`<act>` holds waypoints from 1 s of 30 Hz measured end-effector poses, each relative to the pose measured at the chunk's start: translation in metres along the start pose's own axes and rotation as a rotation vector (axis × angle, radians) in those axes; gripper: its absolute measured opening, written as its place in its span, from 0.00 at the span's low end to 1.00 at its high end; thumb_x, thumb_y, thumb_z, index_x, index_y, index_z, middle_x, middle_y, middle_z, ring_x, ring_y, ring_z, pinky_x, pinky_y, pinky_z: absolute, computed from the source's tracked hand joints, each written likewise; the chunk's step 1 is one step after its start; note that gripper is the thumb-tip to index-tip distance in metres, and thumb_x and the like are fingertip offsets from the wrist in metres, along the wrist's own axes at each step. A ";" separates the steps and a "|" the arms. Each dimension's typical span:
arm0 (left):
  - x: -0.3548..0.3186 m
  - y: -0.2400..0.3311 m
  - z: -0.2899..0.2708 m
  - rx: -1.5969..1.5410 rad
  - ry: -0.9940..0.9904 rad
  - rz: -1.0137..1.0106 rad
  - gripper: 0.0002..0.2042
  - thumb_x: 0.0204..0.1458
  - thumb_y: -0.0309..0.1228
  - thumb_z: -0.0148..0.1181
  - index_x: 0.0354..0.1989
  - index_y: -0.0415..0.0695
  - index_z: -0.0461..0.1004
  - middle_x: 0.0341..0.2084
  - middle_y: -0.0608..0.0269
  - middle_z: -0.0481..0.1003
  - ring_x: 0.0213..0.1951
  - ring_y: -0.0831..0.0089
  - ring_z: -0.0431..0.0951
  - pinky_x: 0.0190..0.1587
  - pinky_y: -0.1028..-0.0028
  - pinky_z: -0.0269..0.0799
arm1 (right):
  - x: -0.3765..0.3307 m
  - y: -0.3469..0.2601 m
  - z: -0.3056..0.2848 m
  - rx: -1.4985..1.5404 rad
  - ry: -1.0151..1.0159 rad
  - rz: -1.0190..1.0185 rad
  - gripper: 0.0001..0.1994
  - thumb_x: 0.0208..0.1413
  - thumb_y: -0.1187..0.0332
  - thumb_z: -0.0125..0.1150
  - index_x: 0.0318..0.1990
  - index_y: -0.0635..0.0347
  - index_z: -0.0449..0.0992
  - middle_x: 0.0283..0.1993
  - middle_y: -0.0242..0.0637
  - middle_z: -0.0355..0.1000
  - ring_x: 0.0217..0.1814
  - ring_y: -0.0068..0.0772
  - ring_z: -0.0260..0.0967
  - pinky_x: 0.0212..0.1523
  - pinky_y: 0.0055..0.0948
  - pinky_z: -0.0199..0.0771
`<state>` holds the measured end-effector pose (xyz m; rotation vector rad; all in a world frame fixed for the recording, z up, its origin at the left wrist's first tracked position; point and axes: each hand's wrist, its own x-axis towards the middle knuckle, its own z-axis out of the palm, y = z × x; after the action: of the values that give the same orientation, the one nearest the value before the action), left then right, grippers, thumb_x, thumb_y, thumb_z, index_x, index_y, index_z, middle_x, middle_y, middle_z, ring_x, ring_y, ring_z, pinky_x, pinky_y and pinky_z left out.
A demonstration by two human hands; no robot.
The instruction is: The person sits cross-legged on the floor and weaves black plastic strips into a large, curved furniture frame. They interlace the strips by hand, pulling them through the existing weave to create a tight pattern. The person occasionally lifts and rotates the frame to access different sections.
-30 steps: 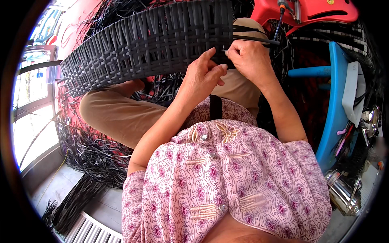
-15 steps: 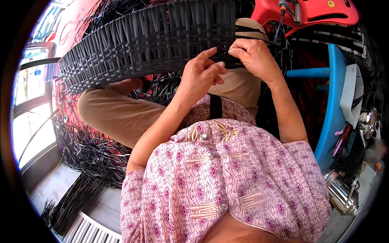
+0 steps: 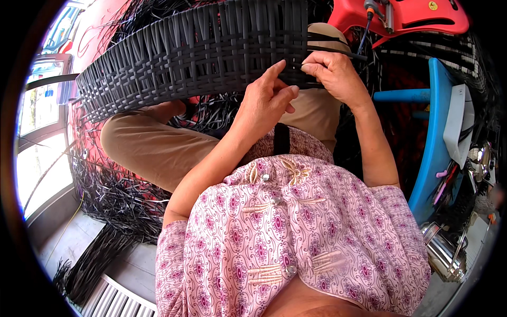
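Observation:
A curved panel woven from black flat strips (image 3: 190, 53) lies across my lap, its right end beside my hands. At that end my right hand (image 3: 335, 76) is closed in a pinch, thumb against fingers, on a thin black strip of the weave that is mostly hidden by the fingertips. To its left is my left hand (image 3: 265, 103), its index finger stretched against the lower right part of the panel. The left thumb stands apart from that finger, and the other fingers are partly curled. Nothing shows in the left hand.
Loose black strips (image 3: 121, 193) lie heaped on the red floor covering to my left. A red plastic stool (image 3: 406, 18) with a corded tool on it stands at the far right. Closer on the right are a blue stool (image 3: 432, 142), a white tray (image 3: 458, 124) and a shiny metal pot (image 3: 446, 253).
My left hand has shifted slightly right, its index finger pointing more steeply up at the panel. The right hand has moved a little to the right, still pinched.

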<state>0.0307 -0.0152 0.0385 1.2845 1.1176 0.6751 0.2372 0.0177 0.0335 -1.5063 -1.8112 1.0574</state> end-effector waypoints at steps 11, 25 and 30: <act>-0.002 -0.002 0.006 0.108 -0.013 0.062 0.31 0.60 0.26 0.59 0.70 0.31 0.54 0.33 0.59 0.80 0.26 0.80 0.77 0.30 0.81 0.73 | 0.001 0.001 0.001 -0.024 0.009 0.015 0.10 0.60 0.66 0.63 0.35 0.65 0.80 0.23 0.28 0.71 0.24 0.15 0.64 0.26 0.23 0.67; 0.002 0.008 0.002 -0.192 -0.061 -0.160 0.37 0.62 0.30 0.57 0.73 0.31 0.43 0.34 0.57 0.81 0.26 0.79 0.77 0.29 0.80 0.72 | 0.001 -0.002 -0.004 0.068 -0.043 0.050 0.09 0.59 0.67 0.61 0.35 0.65 0.80 0.23 0.28 0.71 0.26 0.17 0.66 0.28 0.23 0.67; 0.004 0.008 -0.004 -0.238 -0.109 -0.145 0.37 0.61 0.31 0.59 0.73 0.32 0.44 0.34 0.58 0.81 0.26 0.78 0.77 0.31 0.80 0.72 | 0.003 -0.006 -0.007 0.053 -0.059 0.043 0.09 0.57 0.66 0.61 0.34 0.65 0.80 0.25 0.34 0.73 0.28 0.24 0.69 0.31 0.30 0.68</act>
<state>0.0298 -0.0085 0.0452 1.0152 0.9984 0.6029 0.2388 0.0216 0.0422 -1.5036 -1.7827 1.1729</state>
